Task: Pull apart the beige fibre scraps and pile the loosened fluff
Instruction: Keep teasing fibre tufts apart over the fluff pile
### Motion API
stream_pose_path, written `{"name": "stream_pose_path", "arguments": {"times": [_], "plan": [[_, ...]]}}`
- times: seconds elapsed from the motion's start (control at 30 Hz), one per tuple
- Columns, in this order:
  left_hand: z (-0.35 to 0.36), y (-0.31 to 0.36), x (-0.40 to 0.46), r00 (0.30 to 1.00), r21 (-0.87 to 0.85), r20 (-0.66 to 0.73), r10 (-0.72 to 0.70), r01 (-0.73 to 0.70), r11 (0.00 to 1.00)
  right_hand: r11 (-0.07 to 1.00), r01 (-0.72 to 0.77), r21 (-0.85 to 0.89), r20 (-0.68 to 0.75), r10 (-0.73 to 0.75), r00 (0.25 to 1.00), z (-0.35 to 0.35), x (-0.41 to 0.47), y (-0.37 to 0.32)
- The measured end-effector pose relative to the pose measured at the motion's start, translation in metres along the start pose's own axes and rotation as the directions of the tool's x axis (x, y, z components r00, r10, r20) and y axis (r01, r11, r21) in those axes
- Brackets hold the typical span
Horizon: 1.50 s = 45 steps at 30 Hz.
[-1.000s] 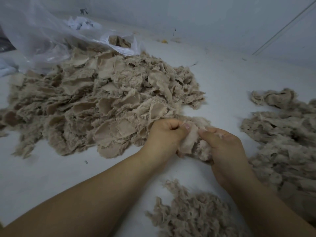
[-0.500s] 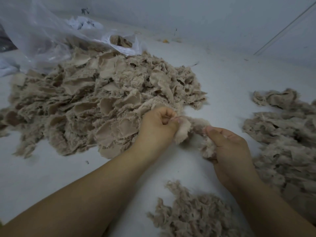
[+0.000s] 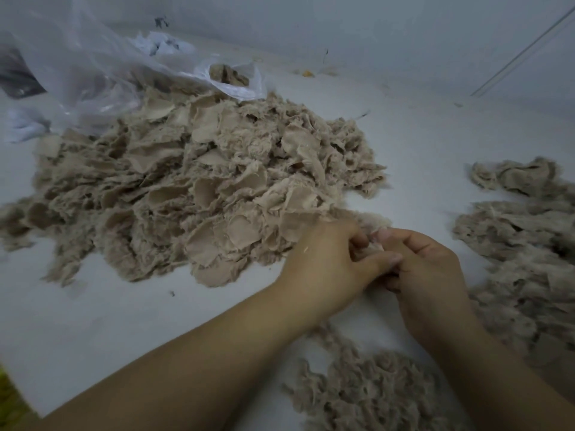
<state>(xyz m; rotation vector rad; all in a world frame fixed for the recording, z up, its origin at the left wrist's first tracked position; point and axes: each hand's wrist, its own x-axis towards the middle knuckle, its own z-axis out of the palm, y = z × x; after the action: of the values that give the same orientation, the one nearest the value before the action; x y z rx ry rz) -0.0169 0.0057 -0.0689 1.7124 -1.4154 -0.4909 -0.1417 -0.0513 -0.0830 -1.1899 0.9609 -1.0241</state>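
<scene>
A large heap of beige fibre scraps (image 3: 199,185) covers the left and middle of the white surface. My left hand (image 3: 323,262) and my right hand (image 3: 423,269) are pressed together at the heap's near right edge, fingers curled around a small scrap (image 3: 368,250) that is almost fully hidden between them. A pile of loosened fluff (image 3: 373,390) lies close in front, under my right forearm. A second mass of pulled fibre (image 3: 522,250) spreads along the right side.
A clear plastic bag (image 3: 93,66) lies at the back left, its mouth holding a few scraps (image 3: 228,74). A white wall rises behind the surface (image 3: 420,141). A yellow-green patch (image 3: 9,396) shows past the surface's near left corner.
My hands were apart, stretching a scrap between them. They have now come together, and the scrap is bunched and mostly hidden in my fingers.
</scene>
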Motion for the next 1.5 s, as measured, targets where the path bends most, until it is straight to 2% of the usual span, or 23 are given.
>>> {"name": "stream_pose_path", "arguments": {"times": [0.07, 0.17, 0.4, 0.57, 0.63, 0.7, 0.73, 0.8, 0.83, 0.9, 0.97, 1.03, 1.1, 1.23, 1.4, 1.5], "plan": [[0.006, -0.001, 0.003, 0.995, -0.175, 0.045, -0.09, 0.096, 0.98, 1.0, 0.001, 0.002, -0.008, -0.001, 1.0, 0.001, 0.0, 0.0], [0.003, -0.006, 0.008, 0.986, -0.439, -0.004, -0.168, 0.149, 0.886, 0.998, 0.03, -0.053, -0.027, -0.031, 0.999, 0.001, 0.001, 0.002], [-0.017, -0.018, 0.018, 0.978, -0.496, -0.105, -0.181, 0.106, 0.862, 0.998, 0.056, -0.034, -0.086, -0.059, 0.995, -0.001, 0.004, 0.006], [-0.023, -0.024, 0.024, 0.974, -0.374, -0.18, -0.136, 0.06, 0.926, 0.998, 0.066, -0.018, -0.094, -0.068, 0.993, -0.004, 0.007, 0.008], [-0.028, -0.025, 0.026, 0.962, -0.293, -0.252, -0.106, 0.029, 0.956, 0.999, 0.04, 0.02, -0.104, -0.038, 0.994, -0.006, 0.01, 0.008], [-0.035, -0.026, 0.026, 0.95, -0.067, -0.31, -0.029, 0.009, 0.998, 0.999, 0.021, 0.049, -0.104, -0.016, 0.994, -0.007, 0.011, 0.008], [-0.038, -0.027, 0.024, 0.956, 0.138, -0.291, 0.033, 0.008, 0.99, 0.998, 0.017, 0.062, -0.106, -0.01, 0.994, -0.007, 0.011, 0.008], [-0.042, -0.023, 0.021, 0.956, 0.538, -0.231, 0.183, -0.031, 0.843, 0.995, 0.002, 0.103, -0.117, 0.01, 0.993, -0.007, 0.011, 0.008], [-0.042, -0.019, 0.019, 0.943, 0.628, -0.206, 0.263, -0.078, 0.774, 0.991, -0.006, 0.132, -0.122, 0.022, 0.992, -0.008, 0.011, 0.007], [-0.036, -0.006, 0.01, 0.917, 0.652, -0.123, 0.379, -0.213, 0.728, 0.979, -0.012, 0.204, -0.121, 0.037, 0.992, -0.007, 0.011, 0.005], [-0.017, 0.002, 0.002, 0.873, 0.582, 0.008, 0.487, -0.401, 0.708, 0.959, -0.002, 0.283, -0.125, 0.039, 0.991, -0.007, 0.012, 0.003], [0.007, 0.005, -0.003, 0.852, 0.463, 0.181, 0.492, -0.515, 0.721, 0.943, 0.005, 0.333, -0.156, 0.049, 0.987, -0.007, 0.012, 0.003], [0.026, 0.006, 0.001, 0.849, 0.408, 0.3, 0.435, -0.527, 0.746, 0.933, 0.01, 0.36, -0.193, 0.064, 0.979, -0.009, 0.012, 0.004], [0.04, 0.003, 0.013, 0.851, 0.494, 0.329, 0.409, -0.524, 0.694, 0.91, 0.002, 0.415, -0.211, 0.094, 0.973, -0.012, 0.014, 0.002], [0.026, -0.004, 0.005, 0.793, 0.519, 0.344, 0.503, -0.607, 0.601, 0.913, 0.022, 0.407, -0.208, 0.069, 0.976, -0.01, 0.012, 0.002], [0.019, -0.013, 0.002, 0.8, 0.51, 0.367, 0.475, -0.6, 0.616, 0.904, 0.024, 0.427, -0.211, 0.073, 0.975, -0.01, 0.012, 0.001]]}}
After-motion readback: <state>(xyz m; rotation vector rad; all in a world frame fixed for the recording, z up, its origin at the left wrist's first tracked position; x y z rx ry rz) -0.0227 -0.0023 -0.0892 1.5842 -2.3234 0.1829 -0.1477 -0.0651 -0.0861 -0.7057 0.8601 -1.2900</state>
